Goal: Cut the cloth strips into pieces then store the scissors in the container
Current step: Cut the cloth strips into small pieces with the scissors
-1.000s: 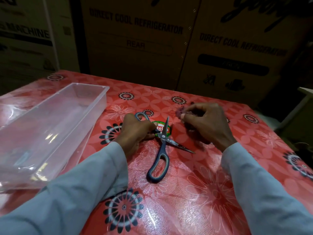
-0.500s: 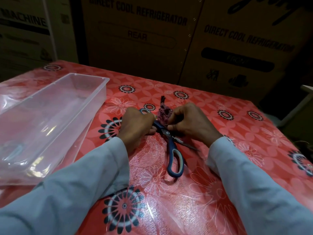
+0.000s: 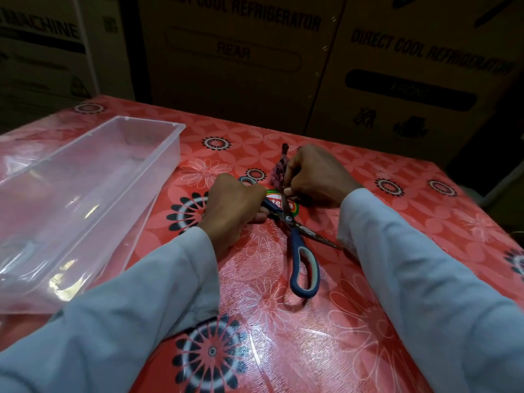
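Purple cloth strip (image 3: 280,168), pinched upright in the right hand (image 3: 312,177) above the red surface (image 3: 368,321), sits beside wide-open scissors (image 3: 295,231) whose one handle the left hand (image 3: 232,205) grips, so closing blades could nick fingertips or merely fold the cloth.

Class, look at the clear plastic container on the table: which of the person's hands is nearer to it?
Left. The left hand grips the scissors just right of the container; the right hand, holding the cloth strip, lies farther right.
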